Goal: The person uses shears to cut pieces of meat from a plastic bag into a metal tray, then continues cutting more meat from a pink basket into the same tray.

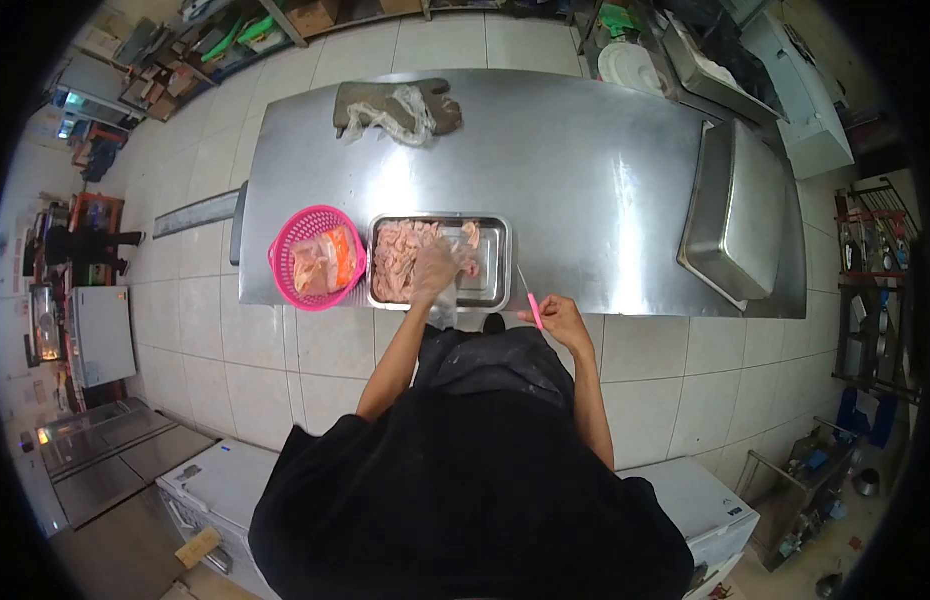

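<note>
While the left hand, grip unclear, covers meat mid-frame, the right hand clasps a knife, presumably safely aside.

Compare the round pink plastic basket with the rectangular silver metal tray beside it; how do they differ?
The round pink plastic basket has perforated walls; the rectangular silver metal tray looks solid-sided. The basket shows bright orange among its contents; the tray's pale pink meat pieces show none. Both rest on the silver metal table.
</note>
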`<state>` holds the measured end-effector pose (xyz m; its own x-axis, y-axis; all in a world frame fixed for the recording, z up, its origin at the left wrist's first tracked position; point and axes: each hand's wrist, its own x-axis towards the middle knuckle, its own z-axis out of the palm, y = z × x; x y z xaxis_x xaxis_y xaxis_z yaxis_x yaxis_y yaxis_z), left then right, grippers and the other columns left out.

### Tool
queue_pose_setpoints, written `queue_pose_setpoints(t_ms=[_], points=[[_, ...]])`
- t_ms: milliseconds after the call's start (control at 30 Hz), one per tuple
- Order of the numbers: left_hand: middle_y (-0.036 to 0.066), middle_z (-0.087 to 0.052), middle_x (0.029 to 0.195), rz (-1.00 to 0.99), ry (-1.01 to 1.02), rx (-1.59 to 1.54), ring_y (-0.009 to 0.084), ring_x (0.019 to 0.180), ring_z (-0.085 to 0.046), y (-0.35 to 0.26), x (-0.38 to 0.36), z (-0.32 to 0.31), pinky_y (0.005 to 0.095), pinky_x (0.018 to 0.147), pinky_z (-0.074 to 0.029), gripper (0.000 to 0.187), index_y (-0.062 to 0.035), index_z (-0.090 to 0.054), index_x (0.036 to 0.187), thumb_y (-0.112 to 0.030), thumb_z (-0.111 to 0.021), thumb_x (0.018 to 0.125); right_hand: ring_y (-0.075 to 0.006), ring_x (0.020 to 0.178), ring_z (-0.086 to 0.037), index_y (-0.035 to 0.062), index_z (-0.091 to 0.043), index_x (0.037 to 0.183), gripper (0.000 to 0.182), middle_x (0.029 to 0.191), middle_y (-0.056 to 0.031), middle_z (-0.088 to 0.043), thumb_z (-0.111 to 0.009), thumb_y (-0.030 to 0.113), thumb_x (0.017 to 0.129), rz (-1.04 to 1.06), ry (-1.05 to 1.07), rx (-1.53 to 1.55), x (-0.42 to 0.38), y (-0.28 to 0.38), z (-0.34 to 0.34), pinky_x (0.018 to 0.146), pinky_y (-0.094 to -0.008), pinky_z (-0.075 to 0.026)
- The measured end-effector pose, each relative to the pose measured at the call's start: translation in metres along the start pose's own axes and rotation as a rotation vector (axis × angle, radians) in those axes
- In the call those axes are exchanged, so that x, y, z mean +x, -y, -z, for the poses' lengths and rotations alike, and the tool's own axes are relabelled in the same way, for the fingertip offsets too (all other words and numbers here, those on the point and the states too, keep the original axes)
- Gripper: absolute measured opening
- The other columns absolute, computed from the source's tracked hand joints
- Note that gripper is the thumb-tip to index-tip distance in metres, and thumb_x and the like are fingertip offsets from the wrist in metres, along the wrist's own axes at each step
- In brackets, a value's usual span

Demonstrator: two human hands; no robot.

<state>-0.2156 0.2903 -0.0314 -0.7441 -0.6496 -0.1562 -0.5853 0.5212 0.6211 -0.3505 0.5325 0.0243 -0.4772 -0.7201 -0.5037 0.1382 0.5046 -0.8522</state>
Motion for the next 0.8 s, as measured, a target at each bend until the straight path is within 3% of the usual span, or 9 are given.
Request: queue_pose_setpoints(t_ms=[67, 167, 300, 367, 433, 567, 700, 733, 800], points=[[0.015, -0.063, 0.088, -0.047, -0.105, -0.166, 0.0264, 0.081, -0.061, 0.018, -0.002, 0.003, 0.0383, 0.074, -0.047, 0.036, -0.0002, -0.06, 0.097, -0.033, -0.061, 0.083, -0.0051, 0.053, -0.049, 0.0076, -0.051, 0.065, 0.033, 0.057, 0.0011, -0.056, -0.08, 0.022, 0.07, -0.01, 0.004, 0.07, 0.003, -0.011, 0.003, 0.05, -0.0197, -0.038], [0.008, -0.061, 0.084, 0.016, -0.079, -0.769, 0.0219, 0.077, -0.058, 0.011, -0.006, 0.011, 0.0357, 0.074, -0.047, 0.034, -0.0014, -0.057, 0.102, -0.029, -0.063, 0.084, -0.008, 0.061, -0.054, 0.0059, -0.053, 0.07, 0.033, 0.064, -0.003, -0.058, -0.082, 0.023, 0.068, -0.005, 0.116, 0.064, 0.008, -0.005, 0.0, 0.056, -0.0219, -0.043], [-0.001, -0.054, 0.087, 0.135, 0.017, -1.274, 0.0099, 0.08, -0.055, -0.05, -0.028, 0.057, 0.0215, 0.059, -0.045, 0.022, -0.0098, -0.051, 0.102, -0.021, -0.062, 0.086, -0.0081, 0.079, -0.054, 0.0061, -0.052, 0.093, 0.041, 0.085, -0.0049, -0.06, -0.076, 0.034, 0.074, 0.048, 0.445, 0.146, 0.028, 0.001, -0.023, 0.066, -0.0224, -0.043], [-0.001, -0.053, 0.089, 0.149, 0.124, -1.311, 0.0076, 0.079, -0.052, -0.08, -0.036, 0.089, 0.021, 0.063, -0.043, 0.027, -0.0105, -0.05, 0.109, -0.024, -0.059, 0.088, -0.0078, 0.081, -0.052, 0.0069, -0.049, 0.103, 0.048, 0.093, -0.0043, -0.057, -0.07, 0.042, 0.078, 0.172, 0.571, 0.39, 0.042, 0.001, -0.043, 0.066, -0.0226, -0.041], [-0.001, -0.052, 0.089, 0.053, 0.178, -1.284, 0.0066, 0.077, -0.05, -0.1, -0.044, 0.112, 0.0212, 0.065, -0.042, 0.031, -0.0125, -0.049, 0.114, -0.027, -0.058, 0.089, -0.007, 0.08, -0.047, 0.0081, -0.048, 0.107, 0.051, 0.094, -0.0029, -0.055, -0.064, 0.048, 0.079, 0.052, 0.734, 0.587, 0.044, 0.028, -0.054, 0.063, -0.021, -0.038], [0.001, -0.051, 0.091, -0.001, 0.053, -0.874, 0.0067, 0.071, -0.047, -0.112, -0.049, 0.121, 0.0219, 0.062, -0.041, 0.054, -0.0091, -0.036, 0.13, -0.032, -0.059, 0.087, -0.0061, 0.075, -0.044, 0.0081, -0.047, 0.111, 0.062, 0.095, -0.0014, -0.051, -0.059, 0.058, 0.076, 0.145, 0.881, 0.74, 0.057, 0.049, -0.073, 0.059, -0.0192, -0.035], [0.004, -0.051, 0.092, -0.175, -0.058, -0.449, 0.0094, 0.067, -0.052, -0.088, -0.043, 0.136, 0.0227, 0.058, -0.044, 0.061, -0.0104, -0.031, 0.135, -0.031, -0.06, 0.086, -0.003, 0.061, -0.043, 0.0063, -0.055, 0.103, 0.044, 0.076, 0.0031, -0.051, -0.067, 0.041, 0.08, 0.16, 0.553, 0.455, 0.05, 0.071, -0.078, 0.052, -0.0167, -0.033], [0.005, -0.052, 0.089, -0.109, 0.019, -0.633, 0.0093, 0.067, -0.053, -0.086, -0.048, 0.136, 0.0217, 0.057, -0.045, 0.055, -0.0114, -0.034, 0.133, -0.025, -0.06, 0.087, -0.0017, 0.059, -0.046, 0.0048, -0.058, 0.09, 0.018, 0.072, 0.0008, -0.059, -0.068, 0.018, 0.083, 0.139, 0.487, 0.57, 0.048, 0.071, -0.079, 0.049, -0.0177, -0.033], [0.006, -0.054, 0.09, 0.043, 0.04, -0.844, 0.0087, 0.069, -0.054, -0.082, -0.05, 0.138, 0.0205, 0.058, -0.045, 0.053, -0.0111, -0.035, 0.13, -0.02, -0.062, 0.086, -0.0038, 0.064, -0.052, 0.0044, -0.058, 0.089, 0.015, 0.077, -0.002, -0.062, -0.066, 0.015, 0.084, 0.2, 0.409, 0.516, 0.048, 0.07, -0.075, 0.052, -0.0176, -0.037]])
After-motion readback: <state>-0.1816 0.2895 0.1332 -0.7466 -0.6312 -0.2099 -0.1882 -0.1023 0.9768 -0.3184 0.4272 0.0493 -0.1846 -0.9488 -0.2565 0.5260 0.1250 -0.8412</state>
